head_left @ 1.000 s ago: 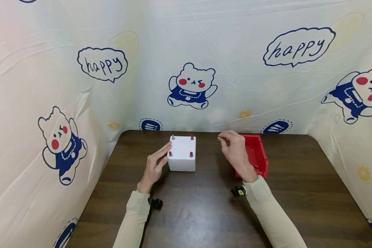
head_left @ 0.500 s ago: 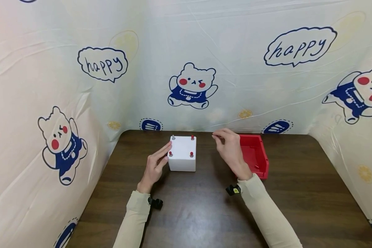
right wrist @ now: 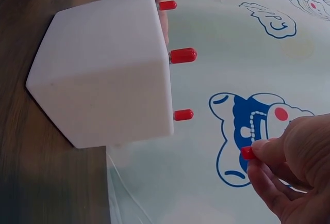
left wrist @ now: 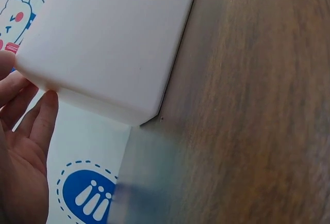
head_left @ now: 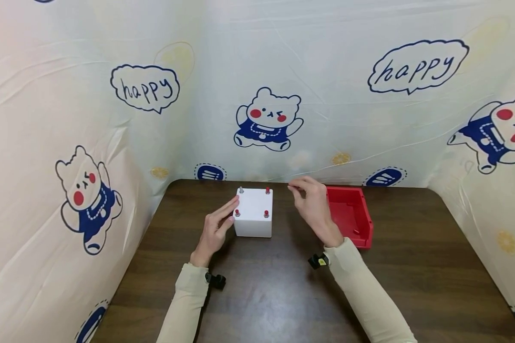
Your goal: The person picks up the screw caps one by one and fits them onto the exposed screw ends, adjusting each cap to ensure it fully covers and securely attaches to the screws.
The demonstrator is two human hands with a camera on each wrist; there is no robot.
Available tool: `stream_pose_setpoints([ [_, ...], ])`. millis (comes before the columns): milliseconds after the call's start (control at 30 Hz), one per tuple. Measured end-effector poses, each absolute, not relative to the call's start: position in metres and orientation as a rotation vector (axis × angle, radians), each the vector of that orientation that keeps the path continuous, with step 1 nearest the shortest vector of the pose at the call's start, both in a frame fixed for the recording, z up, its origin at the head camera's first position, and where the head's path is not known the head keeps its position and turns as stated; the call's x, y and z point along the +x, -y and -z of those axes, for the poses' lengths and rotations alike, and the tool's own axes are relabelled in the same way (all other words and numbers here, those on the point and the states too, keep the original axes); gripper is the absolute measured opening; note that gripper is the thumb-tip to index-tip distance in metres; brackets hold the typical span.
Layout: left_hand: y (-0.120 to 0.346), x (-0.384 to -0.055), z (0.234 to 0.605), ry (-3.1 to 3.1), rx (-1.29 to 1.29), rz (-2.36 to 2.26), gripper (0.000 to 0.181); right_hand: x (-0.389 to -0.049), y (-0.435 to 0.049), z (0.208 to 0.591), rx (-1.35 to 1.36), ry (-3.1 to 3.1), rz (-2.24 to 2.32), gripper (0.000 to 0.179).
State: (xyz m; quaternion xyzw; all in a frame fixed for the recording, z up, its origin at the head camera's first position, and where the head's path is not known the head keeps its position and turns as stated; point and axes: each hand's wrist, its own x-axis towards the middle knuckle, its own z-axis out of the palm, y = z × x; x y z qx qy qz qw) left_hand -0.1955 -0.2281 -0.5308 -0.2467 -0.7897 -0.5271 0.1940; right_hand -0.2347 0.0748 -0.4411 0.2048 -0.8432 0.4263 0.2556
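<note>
A white box stands on the table with a small post near each top corner. Red caps cover three posts; the metal post at the far left is bare. My left hand rests extended fingers against the box's left side, and its fingertips touch the lower edge in the left wrist view. To the right of the box, in the air, my right hand pinches a small red cap between thumb and fingers.
A red plastic bin sits just right of my right hand, its left part hidden by that hand. Something small lies inside it. The brown wooden table ends at a printed curtain behind and along both sides.
My right hand has moved left from over the red bin toward the white box, with its thumb and fingers still pinched. My left hand and the box have stayed in place.
</note>
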Motion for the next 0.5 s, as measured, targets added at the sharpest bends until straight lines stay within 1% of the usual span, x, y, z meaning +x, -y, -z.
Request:
stream_pose_setpoints([
  [167,0.233,-0.201,0.539,2.241,-0.703,1.446,0.044,-0.237,-0.070,0.442,0.564,2.276,-1.147,0.017],
  [500,0.236,-0.200,0.539,2.261,-0.704,1.419,0.043,-0.242,-0.055,0.440,0.588,2.236,-1.198,0.015],
])
